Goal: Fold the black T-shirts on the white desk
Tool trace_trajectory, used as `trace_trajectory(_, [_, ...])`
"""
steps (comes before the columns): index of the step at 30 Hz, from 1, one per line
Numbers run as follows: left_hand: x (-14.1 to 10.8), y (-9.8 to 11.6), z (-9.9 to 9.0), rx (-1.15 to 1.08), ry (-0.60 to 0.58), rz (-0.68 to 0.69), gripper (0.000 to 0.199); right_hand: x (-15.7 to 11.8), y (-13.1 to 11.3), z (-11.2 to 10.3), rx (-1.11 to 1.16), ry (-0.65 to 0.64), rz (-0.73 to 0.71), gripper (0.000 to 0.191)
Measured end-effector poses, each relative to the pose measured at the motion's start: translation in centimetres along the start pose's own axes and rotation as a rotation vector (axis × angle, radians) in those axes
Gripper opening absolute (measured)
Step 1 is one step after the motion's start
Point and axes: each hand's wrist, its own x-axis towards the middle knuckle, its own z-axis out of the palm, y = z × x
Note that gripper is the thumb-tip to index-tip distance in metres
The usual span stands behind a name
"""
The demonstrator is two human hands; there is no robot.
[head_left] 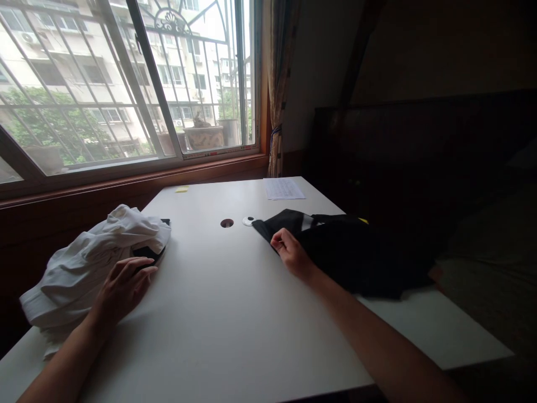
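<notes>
A black garment (335, 246) lies spread on the right of the white table (218, 313), with a light grey strip near its upper left part. My right hand (291, 254) is closed at its left edge, fingers pinched on the cloth. On the left is a heaped, crumpled pile of white cloth (96, 246) with something black showing at its right side. My left hand (126, 282) rests beside this pile, fingers loosely bent and apart, holding nothing that I can see. Whether its fingertips touch the pile is unclear.
Two round cable holes are in the tabletop, one an open hole (227, 223), the other with a white cover (249, 221). Printed paper (284, 188) and yellow notes (182, 189) lie at the far edge. Beyond are a barred window (201, 84) and a tied curtain (276, 134).
</notes>
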Motion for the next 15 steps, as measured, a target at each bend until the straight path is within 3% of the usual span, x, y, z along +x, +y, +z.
trace_trajectory(4, [0.0, 0.1, 0.3, -0.01, -0.016, 0.001, 0.024, -2.0, -4.6, 2.5, 0.146, -0.35, -0.255, 0.005])
trace_trajectory(6, [-0.1, 0.1, 0.5, -0.027, -0.023, 0.0, 0.025, -2.9, -6.2, 3.2, 0.219, -0.534, -0.305, 0.006])
trace_trajectory(8, [-0.2, 0.1, 0.7, -0.034, -0.036, 0.001, 0.025, -3.4, -7.0, 3.6, 0.233, -0.637, -0.328, 0.005])
trace_trajectory(10, [-0.3, 0.1, 0.9, -0.034, -0.059, 0.016, 0.025, -3.4, -6.8, 3.6, 0.148, -0.628, -0.34, 0.003])
trace_trajectory(12, [-0.3, 0.1, 1.1, -0.031, -0.082, 0.037, 0.026, -3.0, -5.6, 3.3, -0.004, -0.536, -0.323, 0.002])
trace_trajectory(15, [-0.1, 0.3, 1.2, -0.038, -0.113, 0.06, 0.029, -2.2, -2.9, 2.4, -0.248, -0.388, -0.245, 0.02])
